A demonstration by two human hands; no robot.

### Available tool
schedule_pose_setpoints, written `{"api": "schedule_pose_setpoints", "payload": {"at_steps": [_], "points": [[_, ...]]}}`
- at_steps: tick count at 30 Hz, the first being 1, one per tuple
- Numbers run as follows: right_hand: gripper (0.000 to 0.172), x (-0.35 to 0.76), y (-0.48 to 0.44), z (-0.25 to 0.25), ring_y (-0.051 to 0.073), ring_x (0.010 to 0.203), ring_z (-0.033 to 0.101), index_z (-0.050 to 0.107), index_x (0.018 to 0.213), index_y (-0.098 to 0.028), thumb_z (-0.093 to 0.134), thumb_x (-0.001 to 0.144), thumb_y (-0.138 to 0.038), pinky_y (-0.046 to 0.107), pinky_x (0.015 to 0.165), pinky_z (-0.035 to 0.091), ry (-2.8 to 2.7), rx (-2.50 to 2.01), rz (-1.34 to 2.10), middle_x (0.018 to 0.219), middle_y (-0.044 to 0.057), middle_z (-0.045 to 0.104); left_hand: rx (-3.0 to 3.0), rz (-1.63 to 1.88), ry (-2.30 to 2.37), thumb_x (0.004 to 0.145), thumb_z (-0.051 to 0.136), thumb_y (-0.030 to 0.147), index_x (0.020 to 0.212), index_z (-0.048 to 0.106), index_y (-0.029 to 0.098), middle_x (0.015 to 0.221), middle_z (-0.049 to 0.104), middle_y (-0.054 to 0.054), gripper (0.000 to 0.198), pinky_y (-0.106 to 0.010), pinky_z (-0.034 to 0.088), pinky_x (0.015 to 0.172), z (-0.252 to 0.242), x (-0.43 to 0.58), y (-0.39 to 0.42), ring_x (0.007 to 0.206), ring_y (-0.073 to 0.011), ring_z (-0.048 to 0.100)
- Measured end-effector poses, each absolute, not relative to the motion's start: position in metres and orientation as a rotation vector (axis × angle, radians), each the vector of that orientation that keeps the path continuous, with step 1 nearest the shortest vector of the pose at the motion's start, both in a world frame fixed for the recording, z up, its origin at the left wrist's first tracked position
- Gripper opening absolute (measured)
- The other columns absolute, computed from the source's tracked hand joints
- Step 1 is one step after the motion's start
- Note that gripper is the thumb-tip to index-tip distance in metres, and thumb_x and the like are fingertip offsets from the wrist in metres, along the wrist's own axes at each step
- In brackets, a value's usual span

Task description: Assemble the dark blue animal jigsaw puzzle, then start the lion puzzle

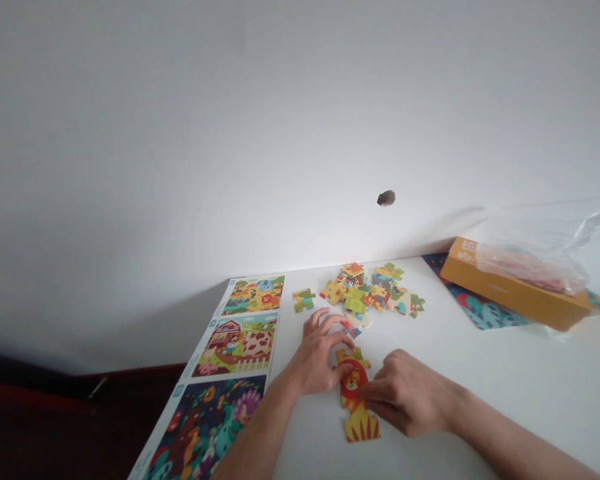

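A strip of joined puzzle pieces [362, 427] with a lion on it lies on the white table [310, 440]. My left hand [325, 353] rests at its upper left, thumb on the lion and fingers spread. From the right, my right hand [403, 393] touches the strip's right edge with an extended finger; its other fingers are curled, and nothing shows inside them. Beyond my hands lies a heap of loose puzzle pieces [356, 300], with one separate green and yellow piece [304, 300] to its left.
A sheet with three printed pictures [237, 343] runs along the table's left edge. At the back right, an orange box [510, 293] holding a clear plastic bag [540, 260] sits on a dark printed sheet [485, 312]. The white wall [280, 167] has a hole.
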State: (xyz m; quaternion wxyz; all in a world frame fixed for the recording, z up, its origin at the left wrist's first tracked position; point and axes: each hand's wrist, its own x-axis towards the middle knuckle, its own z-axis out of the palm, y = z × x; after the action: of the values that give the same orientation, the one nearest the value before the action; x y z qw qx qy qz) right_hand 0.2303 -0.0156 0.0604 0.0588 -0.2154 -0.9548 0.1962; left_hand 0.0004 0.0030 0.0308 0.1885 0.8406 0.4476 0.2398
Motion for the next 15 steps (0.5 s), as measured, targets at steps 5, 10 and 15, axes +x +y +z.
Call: {"api": "schedule_pose_setpoints", "payload": {"at_steps": [5,10,15], "points": [[0.019,0.2309,-0.0159,0.0582,0.014,0.056,0.056,0.060,0.080,-0.023,0.045,0.091,-0.023,0.029,0.055,0.025,-2.894,-0.635,0.550,0.066,0.002,0.067,2.355,0.670,1.256,0.067,0.077,0.021,0.096,0.071,0.028,0.135,0.054,-0.002,0.031,-0.055,0.024,0.115,0.0310,0.0004,0.0027,0.138,-0.0365,0.028],[0.017,0.2309,-0.0152,0.0555,0.012,0.053,0.053,0.058,0.077,-0.022,0.047,0.089,-0.022,0.029,0.054,0.025,-2.887,-0.613,0.523,0.063,0.000,0.066,2.356,0.669,1.260,0.066,0.077,0.022,0.095,0.071,0.028,0.134,0.054,-0.002,0.030,-0.055,0.023,0.115,0.0311,0.0009,0.0027,0.137,-0.0363,0.029],[0.014,0.2307,-0.0141,0.0500,0.010,0.050,0.049,0.056,0.074,-0.021,0.049,0.086,-0.020,0.028,0.053,0.024,-2.877,-0.589,0.503,0.061,-0.001,0.065,2.347,0.644,1.273,0.067,0.077,0.025,0.095,0.070,0.028,0.135,0.054,-0.001,0.030,-0.053,0.021,0.117,0.0310,0.0007,0.0030,0.138,-0.0352,0.028]]}}
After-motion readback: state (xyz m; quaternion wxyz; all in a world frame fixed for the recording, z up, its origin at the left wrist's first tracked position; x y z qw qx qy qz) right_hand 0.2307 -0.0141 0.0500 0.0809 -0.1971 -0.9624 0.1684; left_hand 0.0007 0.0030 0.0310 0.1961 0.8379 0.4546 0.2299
